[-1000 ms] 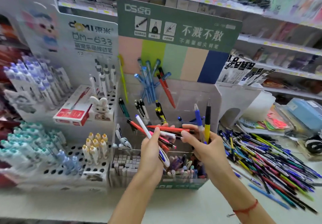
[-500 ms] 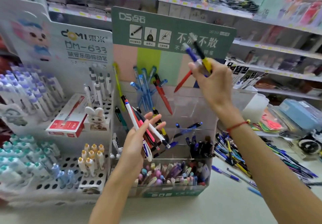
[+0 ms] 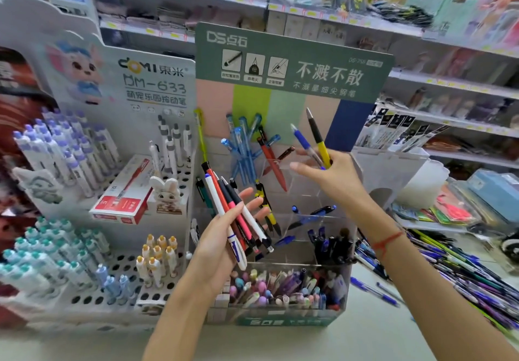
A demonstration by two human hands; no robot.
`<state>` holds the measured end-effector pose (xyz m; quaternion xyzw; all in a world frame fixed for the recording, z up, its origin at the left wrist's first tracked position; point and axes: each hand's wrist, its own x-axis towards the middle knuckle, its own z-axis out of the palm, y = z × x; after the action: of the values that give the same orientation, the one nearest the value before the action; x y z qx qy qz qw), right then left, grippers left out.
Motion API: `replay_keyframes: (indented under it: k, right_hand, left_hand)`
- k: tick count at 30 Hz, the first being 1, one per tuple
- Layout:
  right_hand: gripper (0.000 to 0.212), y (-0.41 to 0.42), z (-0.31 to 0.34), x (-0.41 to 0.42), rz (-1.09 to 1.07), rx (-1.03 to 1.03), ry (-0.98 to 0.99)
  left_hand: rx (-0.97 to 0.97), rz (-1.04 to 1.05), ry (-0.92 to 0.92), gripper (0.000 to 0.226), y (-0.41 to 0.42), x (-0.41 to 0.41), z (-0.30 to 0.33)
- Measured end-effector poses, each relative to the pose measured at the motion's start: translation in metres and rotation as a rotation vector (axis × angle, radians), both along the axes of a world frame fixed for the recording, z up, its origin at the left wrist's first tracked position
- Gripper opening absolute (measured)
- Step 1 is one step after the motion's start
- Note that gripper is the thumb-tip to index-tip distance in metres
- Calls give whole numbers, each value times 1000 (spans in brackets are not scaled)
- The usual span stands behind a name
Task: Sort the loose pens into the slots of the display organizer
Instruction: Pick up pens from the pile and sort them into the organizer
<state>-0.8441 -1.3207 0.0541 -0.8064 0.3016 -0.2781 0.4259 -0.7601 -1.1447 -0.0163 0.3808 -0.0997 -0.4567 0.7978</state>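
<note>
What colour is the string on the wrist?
Red string on the right wrist, head view.

2 bare forearms, no sleeves, left hand [image 3: 224, 244] without rings, right hand [image 3: 330, 176] with thin red string bracelet [image 3: 386, 241] at wrist

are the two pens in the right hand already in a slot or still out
Still out. The right hand holds the yellow pen and blue pen above the clear organizer, tips pointing up.

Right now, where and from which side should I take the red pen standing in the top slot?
Pinch the red pen on its upper barrel, coming from above and the front. It leans with its top up-left, its tip down inside the clear slot.
</note>
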Motion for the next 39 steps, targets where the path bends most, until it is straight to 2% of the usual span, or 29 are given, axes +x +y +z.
replay_keyframes:
  k: [6,11,15,18,21,24,26,30,33,35,39]
  right_hand:
    - [22,22,-16,-33,110,319,132]
    - [33,46,-30,-46,271,463,339]
    - [47,72,-47,-53,383,658,391]
    - [46,80,-54,-57,450,718,391]
    - [40,76,-56,-61,453,797,360]
    - [53,69,-55,-63,416,735,376]
    - [61,65,-55,-65,361,630,391]
    - [54,60,-53,-71,350,547,405]
    - [33,55,-43,-79,354,500,385]
    - [28,54,-37,-82,299,480,304]
    - [33,57,-35,-74,74,535,-39]
  left_hand:
    - [15,4,3,24,-12,-12,2]
    - [109,18,-31,22,-16,-25,-3]
    - [278,-4,-172,38,-5,-32,-17]
    - [342,-60,-176,24,5,-33,-25]
    - [321,2,-164,27,10,-33,-23]
    - [278,0,-134,34,16,-33,-17]
    - [301,-19,-208,36,18,-31,-15]
    - [393,-101,-343,35,20,-24,-14]
    - [372,-19,-299,32,19,-18,-17]
    - [357,47,-239,29,20,-15,-19]
    - [351,0,-172,28,15,-31,-22]
